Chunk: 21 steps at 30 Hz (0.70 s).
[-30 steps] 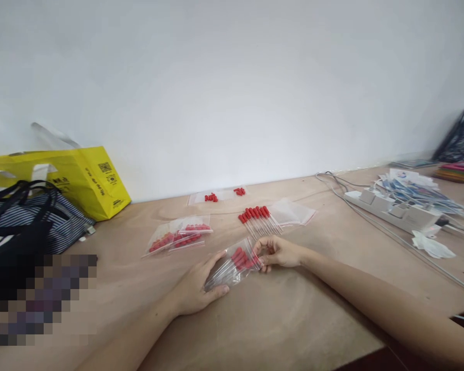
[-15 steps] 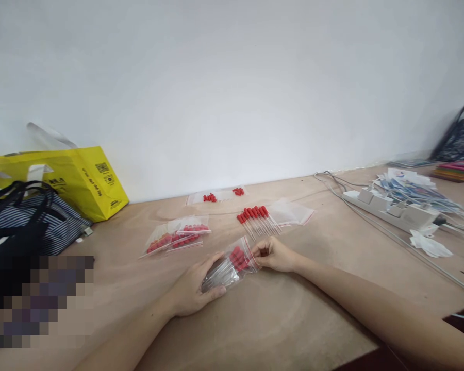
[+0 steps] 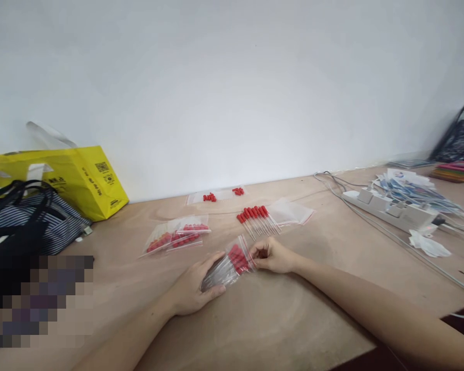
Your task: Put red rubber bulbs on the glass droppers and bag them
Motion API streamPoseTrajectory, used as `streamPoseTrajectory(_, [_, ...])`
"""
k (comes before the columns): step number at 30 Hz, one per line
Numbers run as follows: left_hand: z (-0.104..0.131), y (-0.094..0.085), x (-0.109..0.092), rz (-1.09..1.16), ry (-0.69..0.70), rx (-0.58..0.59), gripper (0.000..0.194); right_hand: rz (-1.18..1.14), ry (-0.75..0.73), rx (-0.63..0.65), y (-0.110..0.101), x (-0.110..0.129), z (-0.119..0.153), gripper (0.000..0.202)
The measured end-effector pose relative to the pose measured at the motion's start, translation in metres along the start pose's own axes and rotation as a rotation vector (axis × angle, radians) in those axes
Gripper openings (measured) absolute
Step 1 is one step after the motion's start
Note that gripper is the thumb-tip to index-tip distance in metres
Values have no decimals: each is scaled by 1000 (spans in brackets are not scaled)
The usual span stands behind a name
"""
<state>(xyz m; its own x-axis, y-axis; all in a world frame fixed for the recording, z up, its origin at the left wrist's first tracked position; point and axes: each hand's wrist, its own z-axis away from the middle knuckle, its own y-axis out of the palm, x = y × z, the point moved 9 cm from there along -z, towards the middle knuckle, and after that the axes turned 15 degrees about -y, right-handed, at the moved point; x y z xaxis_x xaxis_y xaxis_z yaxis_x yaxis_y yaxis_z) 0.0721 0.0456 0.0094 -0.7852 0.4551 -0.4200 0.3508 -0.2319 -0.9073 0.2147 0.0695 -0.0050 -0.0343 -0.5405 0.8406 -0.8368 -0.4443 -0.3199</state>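
Note:
A transparent zip-lock bag (image 3: 221,275) holds several glass droppers with red rubber bulbs, the bulbs towards its red-striped opening. My left hand (image 3: 193,289) is wrapped round the lower end of this bag, thumb in front and fingers behind. At the striped edge, my right hand (image 3: 274,255) pinches the bag's corner between thumb and bent fingers. Just beyond my right hand, loose red-bulbed droppers (image 3: 258,220) lie side by side. A flat zip-lock bag (image 3: 292,212) rests against them on the right. Filled bags of red-bulbed droppers (image 3: 178,239) overlap beyond my left hand.
Near the wall lies a bag with small red bulbs (image 3: 209,197). To the left stand a yellow bag (image 3: 96,180) and a striped bag (image 3: 64,221). A white power strip (image 3: 390,211), cables, a crumpled tissue (image 3: 429,244) and printed packets (image 3: 413,185) occupy the right.
My right hand has shifted slightly left along the bag's striped edge, and the bag's opening has tilted a little. My left hand keeps its hold almost unmoved.

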Motion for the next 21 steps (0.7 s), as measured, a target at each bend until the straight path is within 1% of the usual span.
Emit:
streamPoseTrajectory(4, [-1, 0, 4, -9, -16, -25, 61, -15, 25, -113, -1, -7, 0, 21])
streamPoseTrajectory(6, [-1, 0, 6, -17, -31, -31, 61, -35, 45, -135, -3, -9, 0, 24])
streamPoseTrajectory(8, [-2, -1, 8, -19, -36, -37, 60, -77, 65, -99, -2, -10, 0, 25])
streamPoseTrajectory(11, [-2, -4, 9, -21, -36, -52, 58, -148, 86, 37, 6, -8, 1, 25])
streamPoseTrajectory(12, [-2, -5, 9, -22, -41, -54, 58, -153, 91, 56, 8, -8, 1, 24])
streamPoseTrajectory(13, [-3, -6, 10, -23, -49, -57, 57, -147, 95, 46, 7, -9, 1, 23])
streamPoseTrajectory(14, [-3, -7, 10, -24, -56, -59, 57, -133, 102, 7, 5, -10, 1, 23])
streamPoseTrajectory(17, [-2, -9, 8, -21, -65, -57, 55, -71, 135, -145, -5, -16, 2, 24])
streamPoseTrajectory(19, [-2, -10, 8, -26, -69, -55, 54, -41, 151, -158, -5, -18, 2, 22])
streamPoseTrajectory(21, [-2, -9, 8, -41, -77, -57, 55, -30, 155, -107, -3, -17, 1, 22])
